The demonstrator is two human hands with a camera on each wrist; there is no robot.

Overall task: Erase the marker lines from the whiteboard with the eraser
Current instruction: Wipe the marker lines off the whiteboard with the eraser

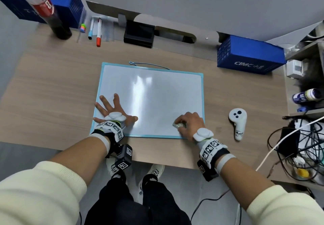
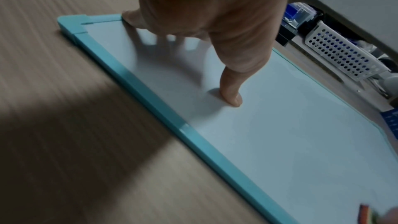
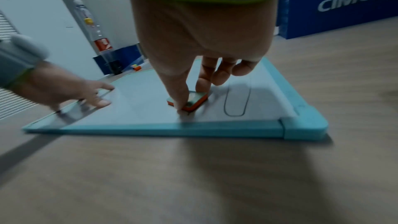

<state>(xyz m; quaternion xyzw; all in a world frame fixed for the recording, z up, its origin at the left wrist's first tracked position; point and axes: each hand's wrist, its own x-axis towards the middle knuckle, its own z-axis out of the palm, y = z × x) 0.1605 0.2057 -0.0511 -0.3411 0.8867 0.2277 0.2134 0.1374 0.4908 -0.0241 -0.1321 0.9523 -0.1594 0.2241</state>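
A whiteboard with a light blue frame lies flat on the wooden desk. My left hand rests on its near left corner, fingers spread and straight, thumb pressing the surface. My right hand pinches a small square eraser, orange underneath with a greenish top, flat on the board near its near right corner. Thumb and forefinger hold its sides. A thin dark marker loop shows just right of the eraser in the right wrist view. In the head view the eraser peeks out left of my fingers.
Two markers and a cola bottle stand at the back left, a black box behind the board, a blue carton back right. A white controller lies right of the board. Tangled cables fill the right edge.
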